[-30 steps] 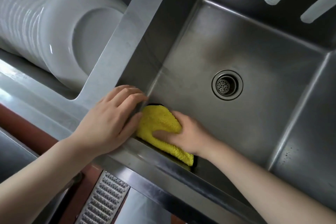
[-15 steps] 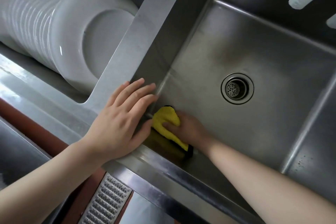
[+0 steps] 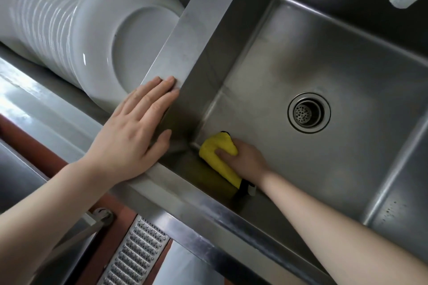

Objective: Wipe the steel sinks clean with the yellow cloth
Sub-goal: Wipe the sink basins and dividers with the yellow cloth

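**Cloth pressed into the near-left corner of the steel sink**

The right hand point(image 3: 243, 157) is down inside the steel sink point(image 3: 324, 65), closed over the yellow cloth point(image 3: 218, 157) and pressing it onto the sink floor at the near-left corner, where the floor meets the near wall and the left wall. Its fingers are curled together around the bunched cloth; one fingertip shows on top of the yellow fabric, the others are tucked under or behind it, so how far they wrap cannot be told. A dark edge of the cloth trails along the foot of the near wall beside the wrist.

The left hand point(image 3: 132, 139) lies flat, palm down, on the sink's rim at the corner where the front edge meets the steel divider point(image 3: 199, 21). Its four fingers are straight and pressed side by side, pointing up along the divider, and the thumb is spread out toward the sink's inner wall. It holds nothing.

The drain point(image 3: 309, 112) sits in the sink floor, well apart from the cloth. A stack of white plates point(image 3: 92, 37) stands on edge in the basin left of the divider.
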The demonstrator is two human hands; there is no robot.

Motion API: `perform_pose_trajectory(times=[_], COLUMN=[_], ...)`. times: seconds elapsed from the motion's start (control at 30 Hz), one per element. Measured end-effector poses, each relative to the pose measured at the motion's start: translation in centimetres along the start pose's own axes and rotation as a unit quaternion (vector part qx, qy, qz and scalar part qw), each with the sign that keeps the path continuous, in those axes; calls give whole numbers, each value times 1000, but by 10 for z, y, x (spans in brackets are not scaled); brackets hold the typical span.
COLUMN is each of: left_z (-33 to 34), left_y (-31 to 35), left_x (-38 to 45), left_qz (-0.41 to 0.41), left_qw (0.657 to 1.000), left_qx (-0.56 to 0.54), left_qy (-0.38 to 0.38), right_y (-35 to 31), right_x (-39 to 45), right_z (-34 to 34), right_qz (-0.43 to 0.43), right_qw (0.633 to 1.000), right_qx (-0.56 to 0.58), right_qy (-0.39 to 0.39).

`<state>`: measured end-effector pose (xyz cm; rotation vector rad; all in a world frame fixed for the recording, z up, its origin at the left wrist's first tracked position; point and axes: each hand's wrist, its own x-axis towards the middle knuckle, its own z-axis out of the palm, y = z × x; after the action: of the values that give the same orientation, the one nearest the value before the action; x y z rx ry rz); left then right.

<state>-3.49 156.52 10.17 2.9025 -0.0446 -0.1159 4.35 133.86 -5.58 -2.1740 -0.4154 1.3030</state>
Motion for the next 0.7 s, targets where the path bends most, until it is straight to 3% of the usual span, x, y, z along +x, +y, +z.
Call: perform_pose_trajectory(times=[0.23,0.53,0.7], left_z=[3,6,6], left_y=[0,-6,-5], left_x=[1,0,1], left_qz=[-4,5,4], left_qw=[1000,1000,1000], left_qx=[4,-21,-24], left_qy=[7,14,15], right_y=[-34,-96,-100], right_x=[-23,-76,-63], right_z=[-19,-49,-38], right_qz=[-59,-182,-167], right_qw=[998,975,978], right_qx=[-13,128,124], right_qy=[-14,-13,-9])
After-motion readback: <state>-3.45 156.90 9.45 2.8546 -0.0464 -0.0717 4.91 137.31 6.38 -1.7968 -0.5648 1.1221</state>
